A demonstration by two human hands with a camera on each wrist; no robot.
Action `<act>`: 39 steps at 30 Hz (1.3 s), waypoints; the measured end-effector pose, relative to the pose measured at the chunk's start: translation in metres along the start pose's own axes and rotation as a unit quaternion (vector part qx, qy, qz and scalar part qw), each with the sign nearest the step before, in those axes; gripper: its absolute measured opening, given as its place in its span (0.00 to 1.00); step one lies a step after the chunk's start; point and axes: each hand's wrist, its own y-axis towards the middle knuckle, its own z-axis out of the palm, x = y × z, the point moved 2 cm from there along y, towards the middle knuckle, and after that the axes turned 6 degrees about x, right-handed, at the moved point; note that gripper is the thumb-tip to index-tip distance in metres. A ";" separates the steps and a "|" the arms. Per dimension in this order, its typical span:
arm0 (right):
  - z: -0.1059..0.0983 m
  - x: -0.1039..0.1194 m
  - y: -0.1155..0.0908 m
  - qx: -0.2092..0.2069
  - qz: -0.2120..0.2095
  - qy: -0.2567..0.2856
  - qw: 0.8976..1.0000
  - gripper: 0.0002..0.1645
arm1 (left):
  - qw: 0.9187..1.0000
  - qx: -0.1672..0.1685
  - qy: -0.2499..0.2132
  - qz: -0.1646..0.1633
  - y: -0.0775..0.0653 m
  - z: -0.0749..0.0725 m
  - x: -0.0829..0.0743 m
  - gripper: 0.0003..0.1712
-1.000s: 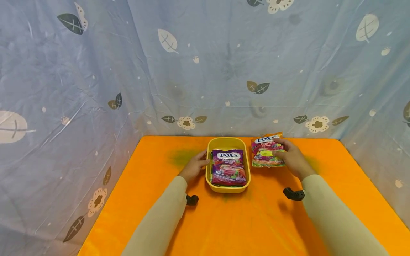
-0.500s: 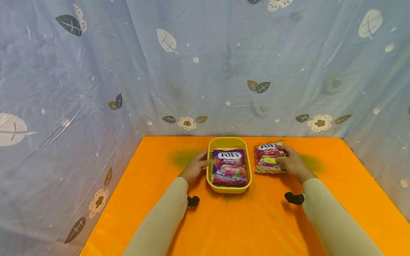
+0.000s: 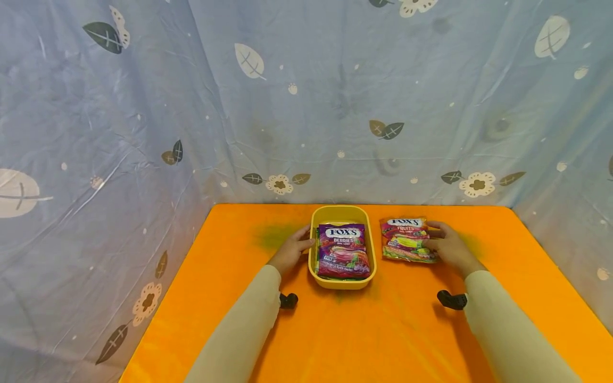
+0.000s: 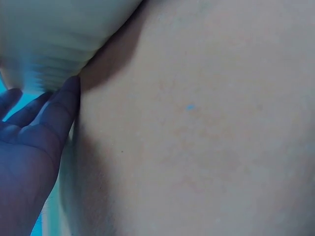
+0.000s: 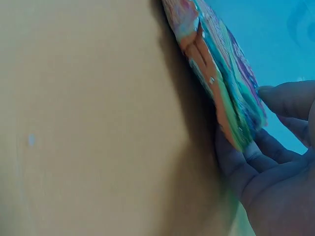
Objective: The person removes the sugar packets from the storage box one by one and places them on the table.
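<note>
A yellow plastic tub (image 3: 342, 284) sits on the orange table, with a purple Fox's Berries candy bag (image 3: 344, 251) lying face up inside. Green edges of another packet peek out from under that bag. My left hand (image 3: 291, 251) rests against the tub's left side, its fingers fairly straight along the wall in the left wrist view. Right of the tub lies a red and orange Fox's Fruits candy bag (image 3: 404, 240). My right hand (image 3: 449, 246) holds this bag by its right edge. In the right wrist view, the thumb is on top and the fingers (image 5: 231, 157) are underneath.
Blue patterned curtains (image 3: 335, 106) rise behind and on both sides of the orange table (image 3: 354, 340). A black wrist-camera mount (image 3: 451, 300) sticks out from the right sleeve, another one (image 3: 288, 301) from the left.
My right hand has lowered the Fruits bag toward the table and shifted it slightly right; the bag now lies flatter. My left hand keeps its place at the tub.
</note>
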 end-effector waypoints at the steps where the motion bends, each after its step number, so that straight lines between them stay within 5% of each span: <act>1: -0.002 -0.001 -0.001 0.002 0.001 0.010 1.000 0.44 | 1.000 0.001 -0.007 0.002 0.000 0.000 0.000 0.37; 19: -0.023 0.000 -0.018 0.004 0.012 0.071 0.997 0.43 | 1.000 -0.002 -0.010 0.005 -0.004 0.001 -0.002 0.37; 39: 0.010 0.029 -0.004 0.000 -0.022 0.031 0.999 0.42 | 1.000 0.001 -0.022 0.006 -0.002 0.000 0.002 0.37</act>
